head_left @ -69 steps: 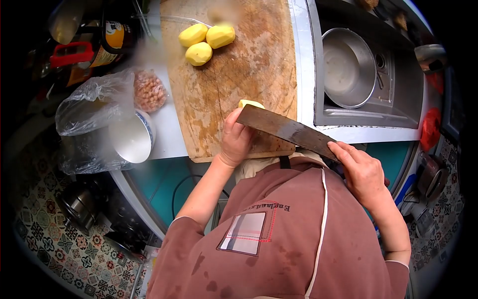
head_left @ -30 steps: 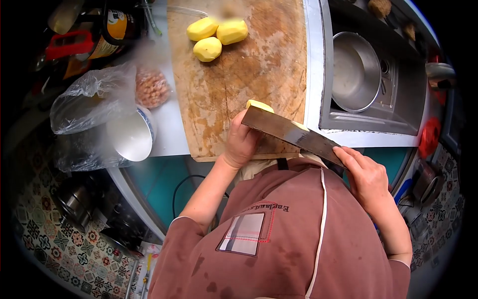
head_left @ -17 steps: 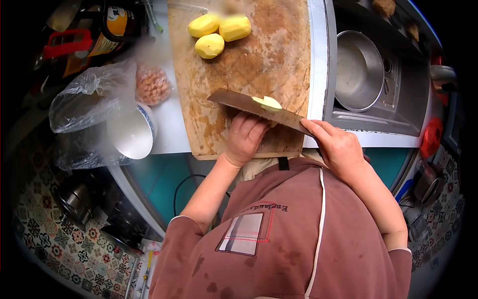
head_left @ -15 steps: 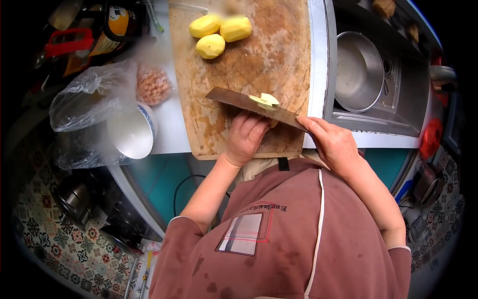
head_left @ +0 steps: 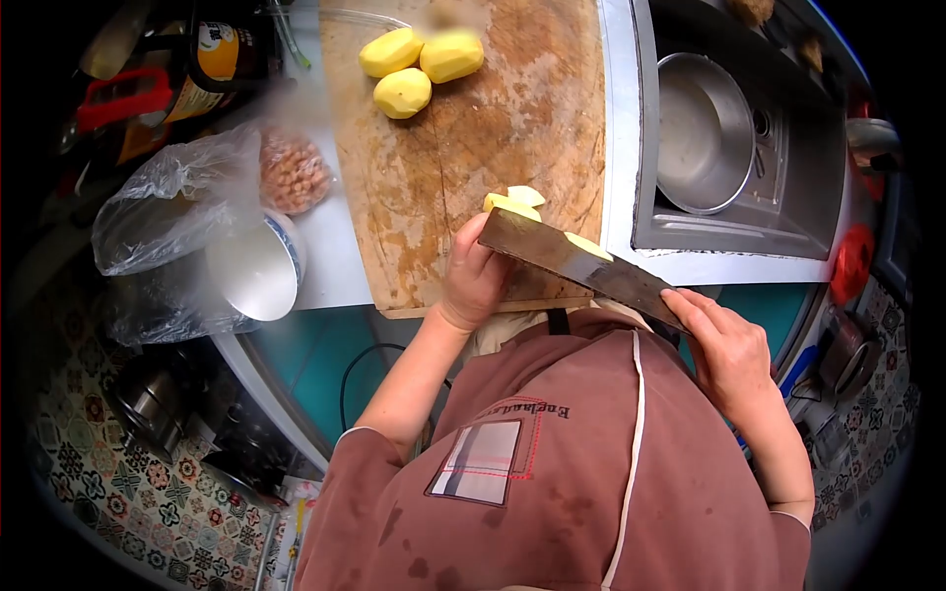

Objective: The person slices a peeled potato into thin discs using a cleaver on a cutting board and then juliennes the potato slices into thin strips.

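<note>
My right hand (head_left: 727, 345) is closed round the handle end of a wide cleaver (head_left: 581, 266), whose blade slants up to the left over the wooden board (head_left: 493, 128). Behind the blade's left end, my left hand (head_left: 475, 276) grips a cut potato (head_left: 510, 207), mostly hidden by the blade. A pale slice (head_left: 525, 195) lies just beyond it, and another slice (head_left: 588, 245) shows at the blade's far edge. Three whole peeled potatoes (head_left: 403, 94) sit together at the board's upper left.
A metal basin (head_left: 702, 133) stands in the sink (head_left: 729, 236) on the right. Left of the board are a white bowl (head_left: 254, 271), a clear plastic bag (head_left: 163, 202) and a bag of pinkish pieces (head_left: 293, 172). Bottles stand at the upper left.
Compared with half a second ago, the cleaver and my right hand have shifted right and toward me. The slice that lay against the blade is now beyond the potato, whose cut top shows again.
</note>
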